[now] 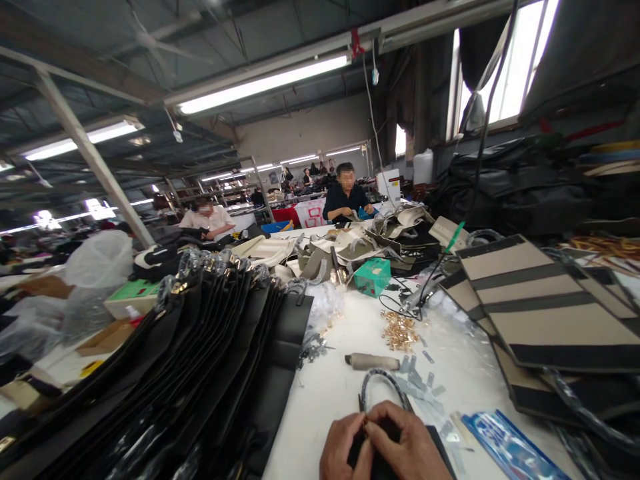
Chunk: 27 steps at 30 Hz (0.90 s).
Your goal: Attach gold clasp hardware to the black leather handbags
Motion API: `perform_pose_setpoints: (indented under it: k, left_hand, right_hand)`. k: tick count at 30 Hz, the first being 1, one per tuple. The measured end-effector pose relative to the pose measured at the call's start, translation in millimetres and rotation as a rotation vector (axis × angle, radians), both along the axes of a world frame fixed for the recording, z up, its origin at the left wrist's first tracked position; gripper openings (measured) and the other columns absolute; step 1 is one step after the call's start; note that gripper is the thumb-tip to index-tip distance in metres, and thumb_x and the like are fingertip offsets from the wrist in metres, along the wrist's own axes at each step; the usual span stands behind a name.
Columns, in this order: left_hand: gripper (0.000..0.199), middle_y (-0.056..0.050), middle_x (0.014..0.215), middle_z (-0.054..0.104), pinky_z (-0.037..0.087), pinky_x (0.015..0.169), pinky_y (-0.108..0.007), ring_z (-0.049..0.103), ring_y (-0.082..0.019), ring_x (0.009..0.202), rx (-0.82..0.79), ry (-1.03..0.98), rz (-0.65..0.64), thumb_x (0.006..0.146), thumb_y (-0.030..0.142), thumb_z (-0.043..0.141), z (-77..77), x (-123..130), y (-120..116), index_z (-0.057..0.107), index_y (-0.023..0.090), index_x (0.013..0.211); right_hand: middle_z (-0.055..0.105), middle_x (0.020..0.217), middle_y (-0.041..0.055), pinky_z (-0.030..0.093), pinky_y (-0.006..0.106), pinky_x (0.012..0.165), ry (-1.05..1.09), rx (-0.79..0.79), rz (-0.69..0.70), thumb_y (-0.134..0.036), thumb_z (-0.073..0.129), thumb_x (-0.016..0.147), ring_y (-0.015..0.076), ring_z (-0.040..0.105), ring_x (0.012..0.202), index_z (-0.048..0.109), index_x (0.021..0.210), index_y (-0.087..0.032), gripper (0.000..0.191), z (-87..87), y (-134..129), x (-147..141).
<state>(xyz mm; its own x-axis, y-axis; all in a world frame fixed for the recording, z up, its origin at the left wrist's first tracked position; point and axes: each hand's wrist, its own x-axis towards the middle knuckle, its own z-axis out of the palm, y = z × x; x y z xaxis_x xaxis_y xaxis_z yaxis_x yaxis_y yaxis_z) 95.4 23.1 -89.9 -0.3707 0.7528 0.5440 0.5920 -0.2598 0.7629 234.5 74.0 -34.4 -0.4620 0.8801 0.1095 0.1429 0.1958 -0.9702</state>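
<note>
We note the person's left hand (343, 450) and right hand (406, 443) low at the near edge of a white work table (320, 427). Both are closed in a tight pinch, gripping a small gold fitting (364, 422) together. A dark piece, probably black leather (363, 450), sits within the hands and is partly hidden by them. A black cord loop (383, 381) rises from the hands and arcs just above the table.

Around the hands, we record loose silver metal tabs (417, 383) just beyond the right hand and a blue printed packet (510, 445) to its right. Farther up lie a heap of gold fittings (399, 331) and a grey roll (367, 361), apart from each other.

A tall row of black bag panels (220, 347), with metal clasps along the top, runs up the table's left side. Tan-and-black striped panels (543, 307) are piled to the right. Beyond them we see a green box (373, 277) among tan-and-white bag pieces (340, 247).

At the far end, a co-worker in a dark shirt (345, 203) has both hands at the table. Farther left, a co-worker in a white shirt (207, 220) works at another spot.
</note>
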Motion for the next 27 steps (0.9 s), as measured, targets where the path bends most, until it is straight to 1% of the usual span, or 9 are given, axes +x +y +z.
perform_pose_setpoints:
  k: [4,7,10,15,21,27]
  left_hand:
    - [0.027,-0.008,0.096,0.074,0.058,0.077,-0.031,0.069,-0.021,0.087,0.029,0.033,-0.043,0.089,0.040,0.055,-9.5,-6,2,0.071,0.023,0.103]
    - [0.026,-0.007,0.097,0.073,0.058,0.077,-0.031,0.068,-0.020,0.088,0.015,0.057,-0.064,0.090,0.036,0.054,-11.6,-7,1,0.069,0.024,0.108]
    - [0.028,-0.006,0.098,0.073,0.058,0.077,-0.031,0.068,-0.020,0.087,0.028,0.085,-0.055,0.090,0.032,0.053,-10.7,-5,0,0.067,0.025,0.113]
    - [0.025,-0.005,0.093,0.073,0.058,0.074,-0.030,0.068,-0.020,0.083,0.028,0.108,-0.063,0.090,0.029,0.052,-7.6,-2,0,0.069,0.026,0.108]
    - [0.025,-0.005,0.087,0.072,0.057,0.071,-0.028,0.068,-0.019,0.079,-0.017,0.064,-0.047,0.090,0.034,0.054,-6.4,0,-1,0.070,0.025,0.106]
    - [0.026,-0.005,0.083,0.071,0.057,0.069,-0.026,0.069,-0.018,0.076,0.013,0.023,-0.017,0.089,0.040,0.055,-2.1,3,-2,0.072,0.025,0.103]
  right_hand:
    - [0.072,0.086,0.0023,0.049,0.025,0.074,0.034,-0.015,0.033,-0.037,0.056,0.090,0.0204,0.066,0.082,0.068,0.091,-0.020,0.021,-2.6,0,-2]
    - [0.071,0.085,0.0019,0.048,0.025,0.074,0.018,0.014,0.051,-0.035,0.053,0.092,0.0198,0.065,0.082,0.069,0.088,-0.020,0.022,-2.8,0,-2]
    - [0.069,0.079,0.0011,0.046,0.025,0.070,-0.027,0.024,0.013,-0.034,0.053,0.091,0.0194,0.063,0.077,0.067,0.082,-0.019,0.022,-4.4,0,-3]
    - [0.066,0.076,0.0006,0.044,0.025,0.068,-0.045,0.043,0.028,-0.034,0.049,0.094,0.0184,0.061,0.075,0.064,0.079,-0.019,0.026,-1.8,-1,-2]
    - [0.065,0.075,0.0007,0.042,0.025,0.067,-0.054,0.061,0.053,-0.036,0.045,0.097,0.0175,0.060,0.073,0.062,0.078,-0.019,0.031,4.4,-1,-1]
    - [0.065,0.077,0.0010,0.042,0.025,0.067,-0.002,0.039,0.074,-0.037,0.045,0.097,0.0178,0.060,0.075,0.063,0.079,-0.018,0.032,4.6,0,0]
